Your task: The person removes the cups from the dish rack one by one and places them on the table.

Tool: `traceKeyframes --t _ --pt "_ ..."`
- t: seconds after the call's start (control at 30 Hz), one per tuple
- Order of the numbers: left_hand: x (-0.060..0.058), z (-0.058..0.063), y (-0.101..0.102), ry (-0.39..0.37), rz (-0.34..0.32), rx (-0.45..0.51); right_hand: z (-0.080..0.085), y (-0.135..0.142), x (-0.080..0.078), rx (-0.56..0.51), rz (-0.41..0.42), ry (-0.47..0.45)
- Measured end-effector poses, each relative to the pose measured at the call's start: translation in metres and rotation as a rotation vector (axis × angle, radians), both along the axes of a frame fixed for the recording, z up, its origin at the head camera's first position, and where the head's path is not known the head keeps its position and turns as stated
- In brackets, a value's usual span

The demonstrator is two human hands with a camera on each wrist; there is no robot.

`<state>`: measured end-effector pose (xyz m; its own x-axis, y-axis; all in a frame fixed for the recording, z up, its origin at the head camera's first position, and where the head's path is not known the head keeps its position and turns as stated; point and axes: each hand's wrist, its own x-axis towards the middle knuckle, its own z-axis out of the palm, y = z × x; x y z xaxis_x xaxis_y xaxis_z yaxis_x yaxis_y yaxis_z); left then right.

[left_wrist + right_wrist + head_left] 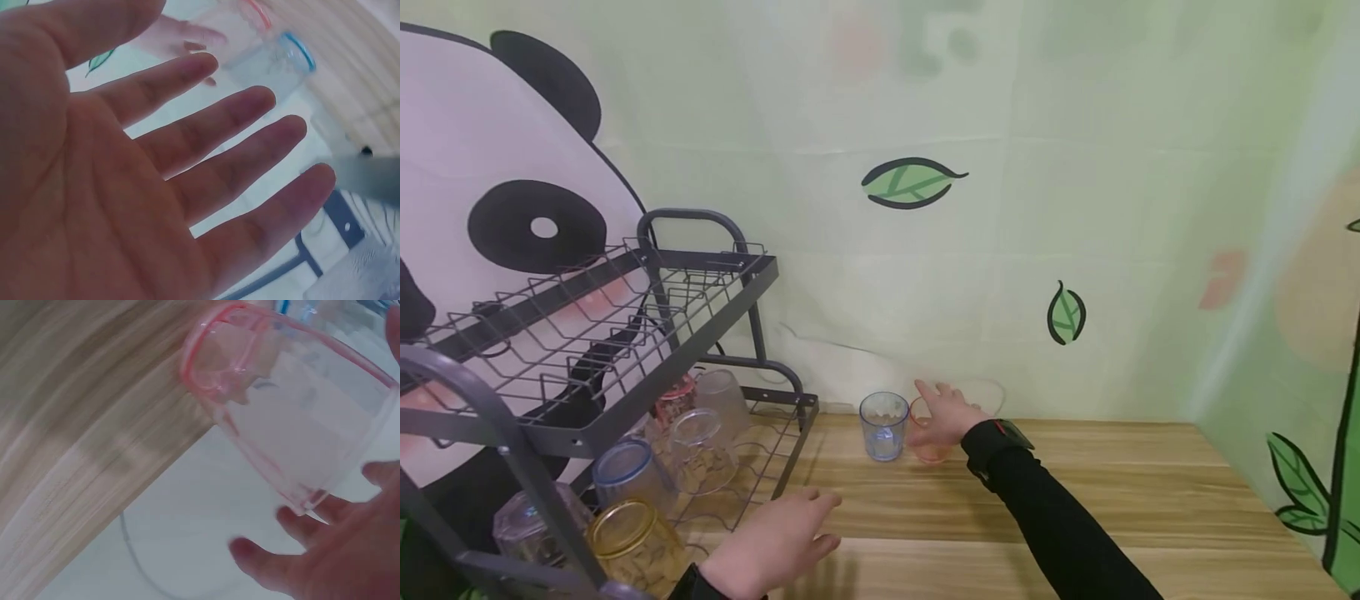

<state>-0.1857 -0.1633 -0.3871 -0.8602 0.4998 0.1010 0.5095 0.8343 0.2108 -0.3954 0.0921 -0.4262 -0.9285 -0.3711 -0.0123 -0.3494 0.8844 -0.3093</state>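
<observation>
Along the desk (1090, 500)'s back edge: red-tinted glass (931, 452), blue glass (883, 429) beside it.
Right hand (946, 415): loosely spread at the red-tinted glass, no grip; contact I cannot tell.
Left hand (778, 542): fingers extended, empty.
Desk's left end: dark rack (722, 308), glasses (634, 546) on lower tier.
Desk finish: wood grain.
Wall (1112, 150): pale green, printed leaves (914, 183), panda (537, 225).

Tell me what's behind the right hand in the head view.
A red-tinted drinking glass, on the wooden tabletop, with the pale green backdrop beyond. Part of the glass's left edge and bottom shows past the right hand; its upper right is covered.
</observation>
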Motion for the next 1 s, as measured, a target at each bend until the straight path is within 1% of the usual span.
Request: traceKeyframes --t 0.07,0.23,0.33,0.47,0.6,0.67,0.77,0.83,0.9,1.0 --pt "-0.001 0.002 -0.002 0.011 0.023 0.006 -0.002 0.003 0.002 0.008 -0.011 0.02" --pt "-0.001 0.008 -0.01 0.019 0.088 0.002 -0.002 0.011 0.009 -0.007 0.012 0.093" --pt "0.001 0.01 -0.015 0.054 0.131 -0.006 0.0 0.014 0.018 -0.012 0.037 0.131" --pt "0.005 0.013 -0.025 0.135 0.204 -0.056 0.004 0.021 0.03 -0.016 0.078 0.186" --pt "0.007 0.016 -0.038 0.147 0.284 -0.12 0.005 0.032 0.041 -0.007 0.12 0.235" --pt "0.009 0.016 -0.044 0.182 0.314 -0.164 0.004 0.038 0.047 -0.011 0.145 0.265" --pt "0.013 0.016 -0.052 0.222 0.382 -0.206 0.001 0.047 0.057 -0.022 0.178 0.315" --pt "0.016 0.018 -0.057 0.244 0.427 -0.216 -0.001 0.055 0.063 -0.043 0.196 0.334" --pt "0.016 0.021 -0.061 0.25 0.464 -0.205 -0.003 0.065 0.07 -0.063 0.204 0.341" --pt "0.016 0.025 -0.068 0.261 0.488 -0.201 -0.006 0.08 0.077 -0.085 0.204 0.337"
